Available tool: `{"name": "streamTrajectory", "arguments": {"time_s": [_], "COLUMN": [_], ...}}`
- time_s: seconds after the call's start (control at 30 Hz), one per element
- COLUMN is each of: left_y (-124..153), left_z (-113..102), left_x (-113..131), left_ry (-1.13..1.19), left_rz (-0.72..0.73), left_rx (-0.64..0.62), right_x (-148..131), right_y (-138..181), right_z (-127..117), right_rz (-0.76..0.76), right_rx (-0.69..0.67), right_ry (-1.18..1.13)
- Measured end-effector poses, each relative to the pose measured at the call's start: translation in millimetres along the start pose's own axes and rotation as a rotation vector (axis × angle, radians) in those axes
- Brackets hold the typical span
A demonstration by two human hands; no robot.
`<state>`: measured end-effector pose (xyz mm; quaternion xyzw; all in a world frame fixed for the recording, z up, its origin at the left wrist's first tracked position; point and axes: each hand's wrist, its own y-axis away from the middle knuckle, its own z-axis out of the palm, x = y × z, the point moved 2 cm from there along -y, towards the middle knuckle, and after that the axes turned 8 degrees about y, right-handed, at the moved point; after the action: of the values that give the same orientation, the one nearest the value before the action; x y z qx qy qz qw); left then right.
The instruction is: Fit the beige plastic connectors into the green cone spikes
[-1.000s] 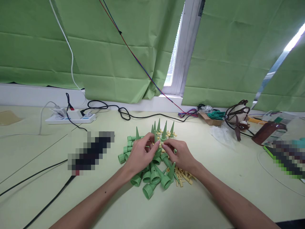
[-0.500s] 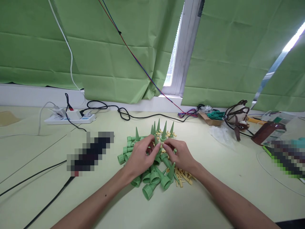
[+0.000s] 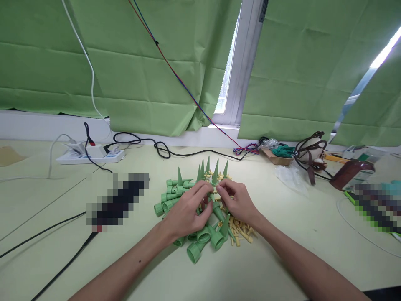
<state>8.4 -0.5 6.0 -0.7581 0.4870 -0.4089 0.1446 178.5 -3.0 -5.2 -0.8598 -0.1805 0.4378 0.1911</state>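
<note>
A heap of green plastic cone spikes (image 3: 200, 238) lies on the pale green table (image 3: 282, 251), with several standing upright at the back (image 3: 216, 171). Small yellow plastic pieces (image 3: 239, 232) are scattered to the right of the heap. My left hand (image 3: 186, 211) rests over the heap, its fingers curled round a green cone spike at the middle. My right hand (image 3: 236, 200) meets it fingertip to fingertip, pinching something small that I cannot make out.
A white power strip (image 3: 90, 155) and black cables (image 3: 163, 150) lie at the back left. A blurred dark object (image 3: 115, 200) sits left of the heap. A bag with straps (image 3: 311, 156), a brown case (image 3: 351, 173) and clutter stand at the right. Green curtains hang behind.
Both hands have shifted slightly right and toward the back of the heap; the fingertips stay together. A few lying cones at the left show now.
</note>
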Motion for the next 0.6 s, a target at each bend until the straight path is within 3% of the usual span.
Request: {"name": "streamTrajectory", "arguments": {"time_s": [0.2,0.4,0.5,0.6], "left_y": [-0.9,-2.9,-4.2,-5.9], "left_z": [0.1,-1.9,-5.1,-6.8], "left_x": [-0.3,-3.0,-3.2,-3.8], "left_ry": [0.012,-0.036,-0.115,-0.137], "left_rz": [-0.001,-0.043,-0.106,-0.204], "left_rx": [0.011,0.182,0.278,0.267], "right_x": [0.9,-0.1,-0.8,-1.4], "right_y": [-0.1,0.5,0.6,1.7], "right_z": [0.4,0.8,-0.5,-2.0], "right_rz": [0.087,0.092,0.074,0.044], "right_rx": [0.019,0.078,0.124,0.168], "right_ry": [-0.114,-0.153,-0.131,-0.100]}}
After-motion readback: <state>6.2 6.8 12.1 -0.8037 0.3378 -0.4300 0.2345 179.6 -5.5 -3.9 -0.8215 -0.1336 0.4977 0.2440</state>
